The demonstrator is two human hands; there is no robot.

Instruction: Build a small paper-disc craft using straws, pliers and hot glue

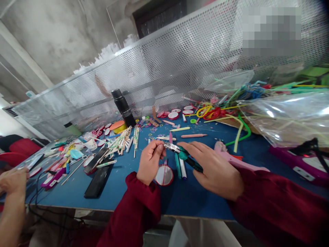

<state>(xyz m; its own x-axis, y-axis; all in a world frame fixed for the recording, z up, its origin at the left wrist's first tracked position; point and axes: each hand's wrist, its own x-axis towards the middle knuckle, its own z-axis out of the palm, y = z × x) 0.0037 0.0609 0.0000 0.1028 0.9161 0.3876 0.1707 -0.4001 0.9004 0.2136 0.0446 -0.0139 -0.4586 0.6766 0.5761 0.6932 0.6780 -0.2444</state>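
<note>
My right hand [216, 168] is closed around a pair of pliers [189, 159] with dark green and black handles. The metal jaws point left and meet the fingertips of my left hand [150, 161]. Thumb and forefinger of that left hand are pinched together at the jaw tips; what they hold is too small to make out. Below the pliers a round white disc with a red rim [163, 175] lies on the blue table [197, 206]. Beside it are a teal marker [178, 166] and a white marker [182, 168].
A black spray can [123, 108] stands before the perforated metal screen [164, 68]. Wrapped sticks [120, 142] and a black phone-like slab [99, 180] lie left. On the right are a pink glue gun [236, 159], a purple box [303, 166] and plastic bags [290, 116]. Another person's hand [14, 180] is far left.
</note>
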